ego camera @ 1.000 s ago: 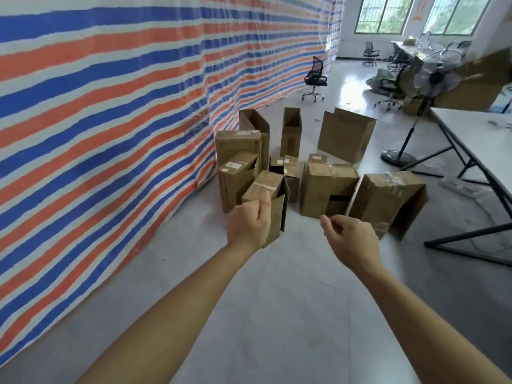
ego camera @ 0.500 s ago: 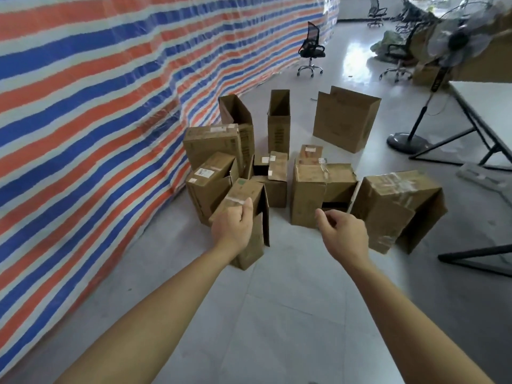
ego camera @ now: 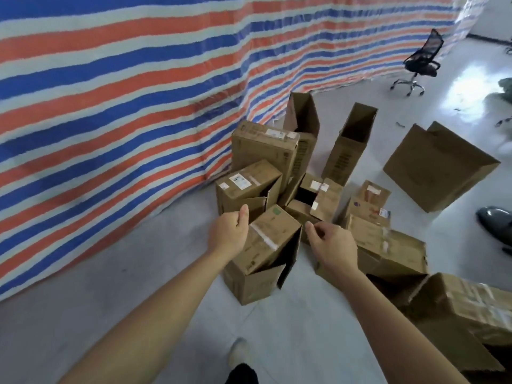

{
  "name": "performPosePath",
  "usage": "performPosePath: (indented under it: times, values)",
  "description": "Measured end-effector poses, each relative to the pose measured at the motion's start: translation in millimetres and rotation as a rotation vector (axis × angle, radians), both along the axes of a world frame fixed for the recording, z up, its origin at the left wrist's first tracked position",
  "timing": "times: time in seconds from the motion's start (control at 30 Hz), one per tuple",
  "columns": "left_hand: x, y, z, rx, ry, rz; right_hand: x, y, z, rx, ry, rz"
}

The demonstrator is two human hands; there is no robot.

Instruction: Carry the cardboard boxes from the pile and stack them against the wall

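Overhead, a striped tarpaulin in blue, orange and white hangs as the wall, behind and to the left of the taped box, which serves as the reference point. The pale floor extends on every side of the taped box. The pile of cardboard boxes clusters behind and to the right of the taped box, on the floor near the foot of the tarpaulin. A large flat-sided box stands apart, far behind and to the right. Two tall open-topped boxes rise directly behind. A labelled box sits just behind and to the left. An office chair stands well beyond, to the right.

The left hand lies at the upper left edge of the taped box, thumb raised, fingers curled out of sight — contact with the cardboard cannot be determined. The right hand hovers just right of the taped box, fingers loosely bent, holding nothing. A shoe shows in front of the taped box.
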State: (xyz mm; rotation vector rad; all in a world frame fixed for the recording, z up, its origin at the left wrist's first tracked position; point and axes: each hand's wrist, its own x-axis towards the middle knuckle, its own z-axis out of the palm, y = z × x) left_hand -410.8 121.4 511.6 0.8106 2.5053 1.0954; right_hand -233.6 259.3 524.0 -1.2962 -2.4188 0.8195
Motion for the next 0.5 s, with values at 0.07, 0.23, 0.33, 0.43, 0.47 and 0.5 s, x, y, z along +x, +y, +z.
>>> performPosePath:
  times: [0.07, 0.23, 0.33, 0.43, 0.47, 0.5]
  values:
    - [-30, 34, -18, -0.060, -0.010, 0.009, -31, 34, -14, -0.001, -0.074, 0.025]
    - [-89, 104, -62, -0.171, -0.085, 0.055, -84, 115, -44, -0.056, -0.208, 0.085]
    - [-114, 140, -106, -0.250, -0.128, 0.048, -109, 165, -80, -0.118, -0.277, 0.111]
    - [-136, 169, -158, -0.353, -0.181, 0.052, -134, 205, -140, -0.209, -0.324, 0.127]
    - [-141, 179, -185, -0.392, -0.200, 0.075, -143, 217, -171, -0.241, -0.371, 0.150]
    - [-144, 184, -201, -0.425, -0.219, 0.098, -148, 222, -190, -0.277, -0.424, 0.176]
